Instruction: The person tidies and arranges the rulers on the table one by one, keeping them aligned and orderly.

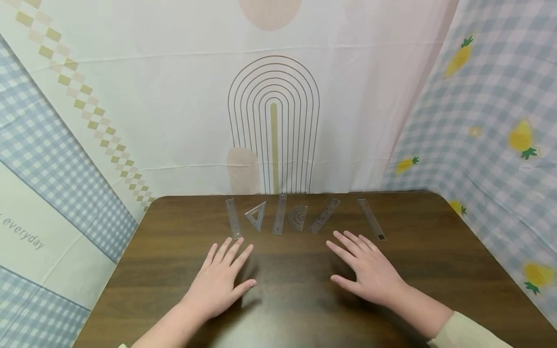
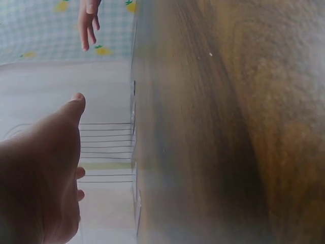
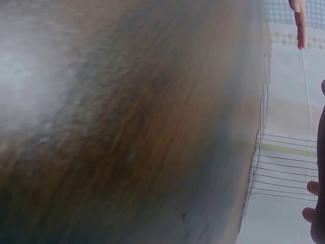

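My left hand [image 1: 219,282] hovers above the table, palm down with fingers spread, holding nothing. Its fingertips come near the lower end of a clear ruler [image 1: 233,218] in the head view. On the other side, my right hand [image 1: 370,270] is likewise spread over the wood. Along the far edge lie a clear set square [image 1: 257,216], an upright clear ruler [image 1: 279,215], a clear protractor [image 1: 298,218], a slanted clear ruler [image 1: 324,215] and, farthest right, another clear ruler [image 1: 372,220] with a dark mark at its near end.
The brown wooden table [image 1: 287,299] has rounded far corners. Right behind it hangs a pale cloth [image 1: 357,121] with an arch print. Blue checked cloths flank both sides, the right cloth [image 1: 483,101] printed with yellow pineapples.
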